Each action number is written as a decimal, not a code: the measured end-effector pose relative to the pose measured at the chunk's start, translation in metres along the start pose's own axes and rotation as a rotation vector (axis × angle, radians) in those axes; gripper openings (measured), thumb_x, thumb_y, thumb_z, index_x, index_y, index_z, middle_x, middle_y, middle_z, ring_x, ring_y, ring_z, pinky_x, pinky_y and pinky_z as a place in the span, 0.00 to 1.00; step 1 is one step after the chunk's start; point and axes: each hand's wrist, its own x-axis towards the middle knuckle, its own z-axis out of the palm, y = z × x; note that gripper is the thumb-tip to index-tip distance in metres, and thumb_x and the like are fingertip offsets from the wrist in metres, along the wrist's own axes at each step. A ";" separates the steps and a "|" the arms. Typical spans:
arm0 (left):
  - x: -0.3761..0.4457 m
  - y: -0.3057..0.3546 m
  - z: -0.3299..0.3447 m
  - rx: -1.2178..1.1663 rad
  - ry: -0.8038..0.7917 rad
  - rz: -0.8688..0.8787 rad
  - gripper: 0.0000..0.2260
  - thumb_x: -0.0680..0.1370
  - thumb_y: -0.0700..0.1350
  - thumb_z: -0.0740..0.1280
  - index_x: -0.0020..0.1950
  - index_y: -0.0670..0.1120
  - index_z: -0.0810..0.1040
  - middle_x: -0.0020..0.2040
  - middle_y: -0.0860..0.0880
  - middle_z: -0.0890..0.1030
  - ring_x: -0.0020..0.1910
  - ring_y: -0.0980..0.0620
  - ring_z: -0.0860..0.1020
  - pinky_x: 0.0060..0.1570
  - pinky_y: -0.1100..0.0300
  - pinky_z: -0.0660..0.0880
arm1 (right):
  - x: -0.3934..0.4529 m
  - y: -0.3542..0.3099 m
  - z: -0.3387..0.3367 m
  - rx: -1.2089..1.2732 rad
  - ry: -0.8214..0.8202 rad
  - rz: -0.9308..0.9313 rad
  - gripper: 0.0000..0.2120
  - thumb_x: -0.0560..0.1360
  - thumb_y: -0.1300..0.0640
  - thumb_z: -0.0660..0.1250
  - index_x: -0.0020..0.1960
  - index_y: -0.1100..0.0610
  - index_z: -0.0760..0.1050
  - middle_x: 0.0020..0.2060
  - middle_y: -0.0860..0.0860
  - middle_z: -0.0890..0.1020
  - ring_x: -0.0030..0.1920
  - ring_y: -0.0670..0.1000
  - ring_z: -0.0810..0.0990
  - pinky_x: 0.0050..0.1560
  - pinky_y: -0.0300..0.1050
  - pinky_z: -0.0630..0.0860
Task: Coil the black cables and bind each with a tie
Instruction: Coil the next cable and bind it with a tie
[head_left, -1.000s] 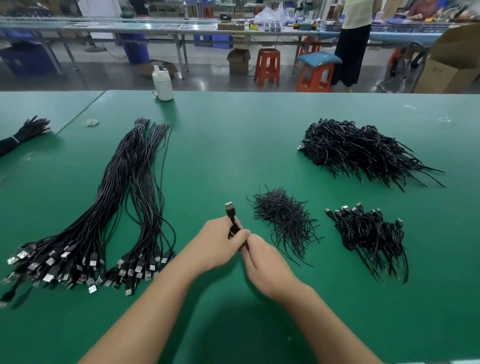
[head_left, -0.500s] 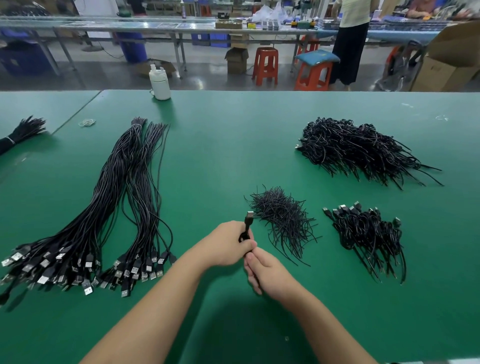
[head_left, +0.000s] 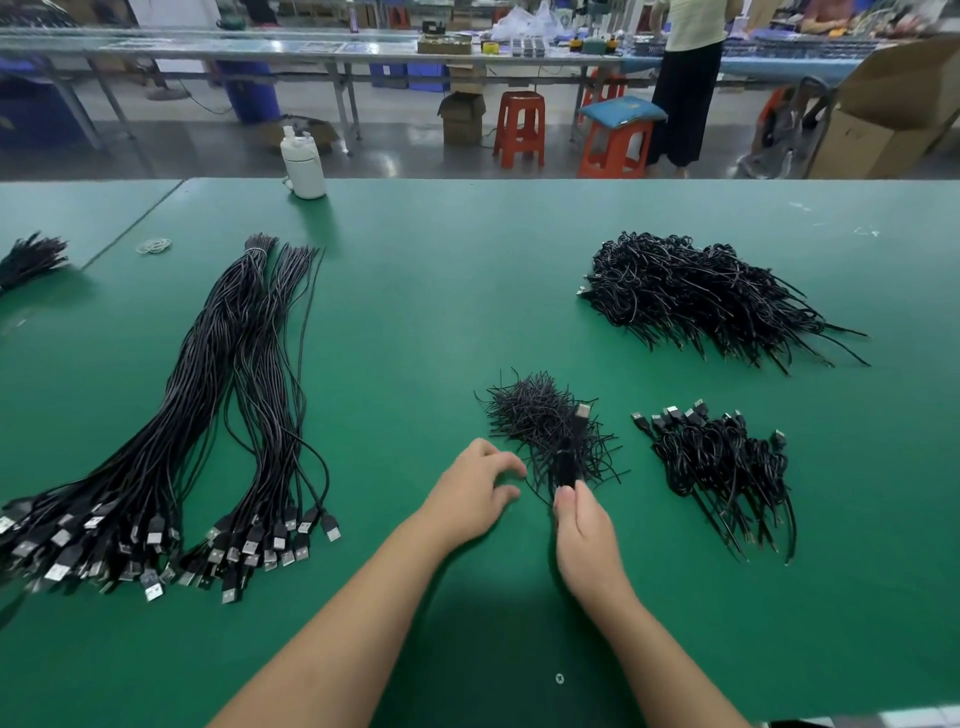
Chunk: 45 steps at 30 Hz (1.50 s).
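Along the left of the green table (head_left: 441, 291) lie two long bundles of straight cables (head_left: 208, 415), plugs toward the person. Nearer the middle, the left hand (head_left: 475, 488) hovers with fingers loosely spread, holding nothing. Just beside it, the right hand (head_left: 582, 525) pinches a coiled cable (head_left: 566, 457) at its lower end, plug up, over the pile of ties (head_left: 540, 421). Light and springy, the coil would likely loosen unless it is gripped across its waist. Further right sits a heap of bound coils (head_left: 722, 462).

Right hand (head_left: 587, 540) pinches coiled cable (head_left: 567, 457) over tie pile (head_left: 540, 421).
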 end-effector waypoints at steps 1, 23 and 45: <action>-0.001 -0.001 0.006 0.035 -0.002 0.008 0.11 0.79 0.50 0.68 0.61 0.56 0.79 0.60 0.51 0.71 0.60 0.52 0.71 0.65 0.55 0.68 | -0.003 0.003 0.001 0.009 0.005 -0.004 0.15 0.84 0.55 0.52 0.40 0.59 0.64 0.33 0.51 0.70 0.34 0.50 0.67 0.40 0.52 0.65; -0.001 -0.008 0.008 0.151 -0.038 0.025 0.04 0.78 0.50 0.69 0.47 0.51 0.77 0.51 0.51 0.67 0.55 0.49 0.68 0.59 0.53 0.69 | -0.008 0.013 0.008 -0.147 0.018 -0.150 0.14 0.83 0.57 0.55 0.39 0.55 0.59 0.31 0.48 0.65 0.33 0.55 0.66 0.36 0.52 0.60; -0.027 0.022 0.014 -0.722 0.060 -0.155 0.07 0.80 0.39 0.67 0.48 0.48 0.84 0.44 0.51 0.85 0.39 0.60 0.77 0.45 0.68 0.73 | -0.003 0.004 -0.001 -0.121 -0.173 -0.047 0.12 0.84 0.55 0.54 0.52 0.60 0.73 0.42 0.54 0.80 0.45 0.56 0.77 0.49 0.52 0.72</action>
